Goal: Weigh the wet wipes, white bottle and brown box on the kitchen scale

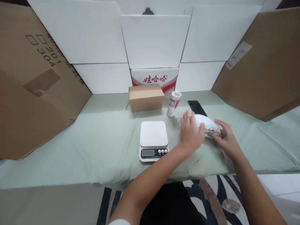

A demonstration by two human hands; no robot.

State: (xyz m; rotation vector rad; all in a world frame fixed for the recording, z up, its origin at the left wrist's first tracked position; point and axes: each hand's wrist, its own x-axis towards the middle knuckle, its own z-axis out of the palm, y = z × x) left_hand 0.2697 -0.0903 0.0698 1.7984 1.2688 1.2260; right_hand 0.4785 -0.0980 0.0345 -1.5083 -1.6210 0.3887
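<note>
Both hands are on a colourful pack (pixel 203 120), white, pale blue and pink with small printed figures; its exact kind I cannot make out. My left hand (pixel 191 131) covers its left end, with the fingers over the top and far side and the thumb on the near face. At the other end my right hand (pixel 223 136) grips the pack between thumb and fingers. A white kitchen scale (pixel 154 134) sits to the left of my hands, its dark display facing me. My left forearm passes over the scale's lower right corner.
A white bottle (pixel 172 103) and a brown cardboard box (pixel 146 99) stand behind the scale. Just beyond the pack lies a black phone-like slab (pixel 197 107). White panels (pixel 154 40) close off the back; large cardboard sheets (pixel 35 84) flank the green cloth (pixel 105 140).
</note>
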